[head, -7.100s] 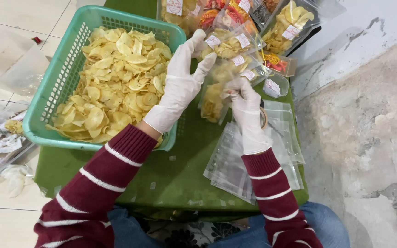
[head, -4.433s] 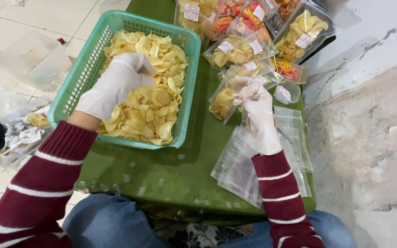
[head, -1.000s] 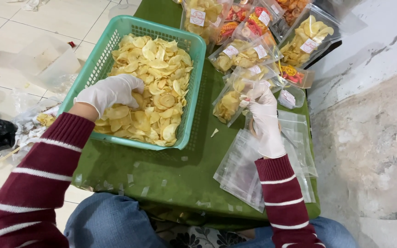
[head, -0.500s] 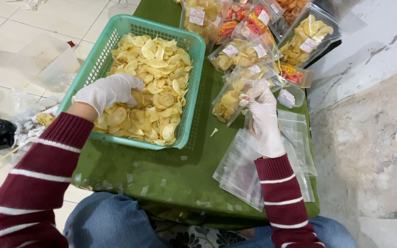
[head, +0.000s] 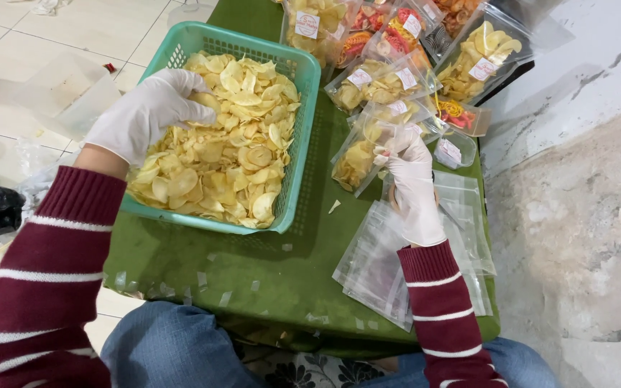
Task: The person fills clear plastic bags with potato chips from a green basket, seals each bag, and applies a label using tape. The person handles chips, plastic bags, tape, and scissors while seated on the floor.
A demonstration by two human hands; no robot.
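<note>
Resting among pale yellow, thin, round chips (head: 217, 154), the left hand (head: 149, 111) in a white glove is lying inside the teal plastic lattice basket (head: 303, 144), its fingers curled down into the heap; whether they are pinching any chips cannot be told. The basket is sitting on the green cloth-covered table (head: 253, 273), towards its left half, and is filled nearly to the rim.

The right hand (head: 415, 187), also in a white glove, is holding up a clear plastic zip pouch partly filled with chips (head: 361, 154), its fingertips closed together on the pouch's upper edge. This pouch is leaning just to the right of the basket, touching the other filled pouches behind it.

Under the right wrist, a stack of flat, empty clear plastic bags (head: 375, 266) is lying on the table, spreading towards the right edge. At the far end of the table, several sealed clear pouches with small white labels (head: 382, 79) are standing crowded together, some holding yellow chips, some orange and red snacks. A small clear plastic tub (head: 454, 147) is sitting just beside the right hand.

Both arms are wearing dark red sleeves with white stripes (head: 44, 273). The two hands are well apart, one on each side of the basket's right wall.
</note>
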